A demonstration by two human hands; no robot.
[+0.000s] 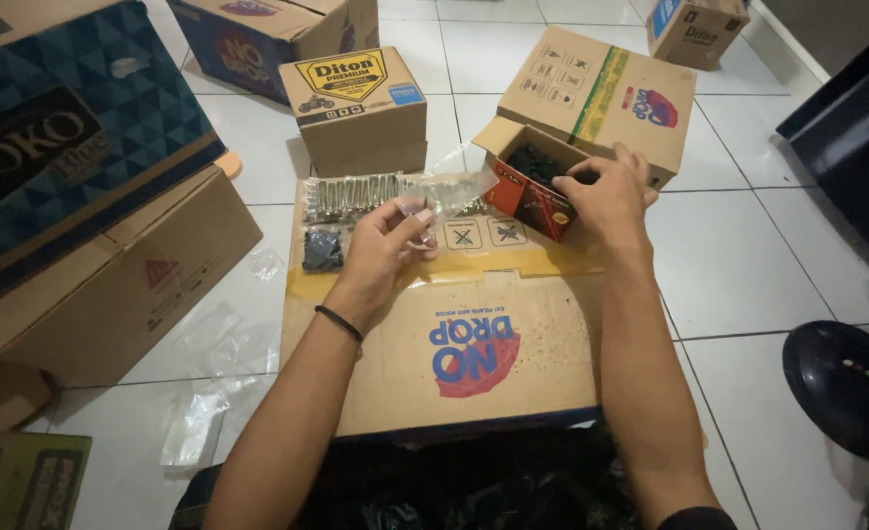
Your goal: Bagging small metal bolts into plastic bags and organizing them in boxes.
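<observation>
- Left hand [380, 245] pinches a clear plastic bag [444, 191], held up over the flattened cardboard sheet [454, 344] on the floor.
- Right hand [606, 196] reaches into a small red-and-black box [530, 201], fingers closed around dark small parts [537, 162]; exact grip unclear.
- Packed bags [351, 196] lie beside the left hand.

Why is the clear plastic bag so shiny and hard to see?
In the head view, room light glares off the clear plastic bag that the left hand holds, so it shows only as pale streaks; the right hand at the small red box looks slightly soft; the bottom edge is dark, and the white floor tiles reflect light.
</observation>
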